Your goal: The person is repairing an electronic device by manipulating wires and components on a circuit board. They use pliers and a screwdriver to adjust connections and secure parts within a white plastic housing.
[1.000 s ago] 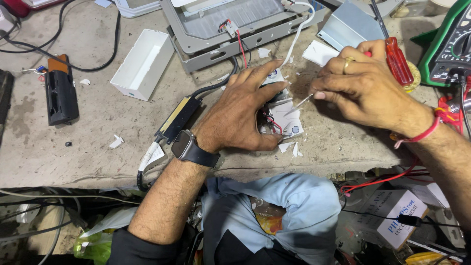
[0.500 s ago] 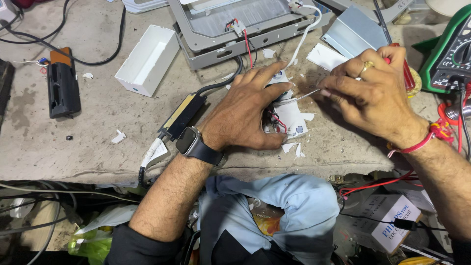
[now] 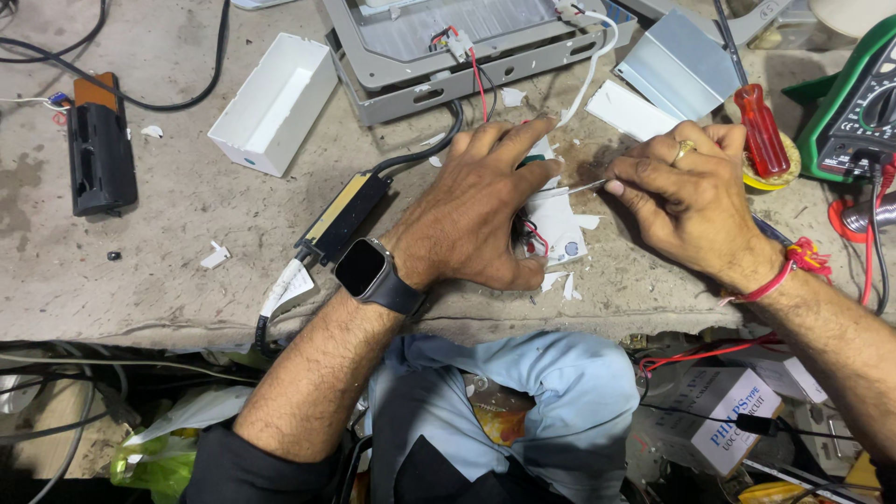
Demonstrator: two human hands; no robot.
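The small white plastic module [image 3: 560, 229] lies pinned under the left hand [image 3: 476, 205]; the right hand [image 3: 691, 201], beside it, has its fingers pinching a thin metal probe [image 3: 581, 189].

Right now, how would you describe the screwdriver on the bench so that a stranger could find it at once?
Start at the green multimeter at the right edge of the grey workbench. Just to its left, behind the right hand, lies the screwdriver, resting on a yellow tape roll. Its translucent red handle sets it apart; nothing else near it has that colour and shape.
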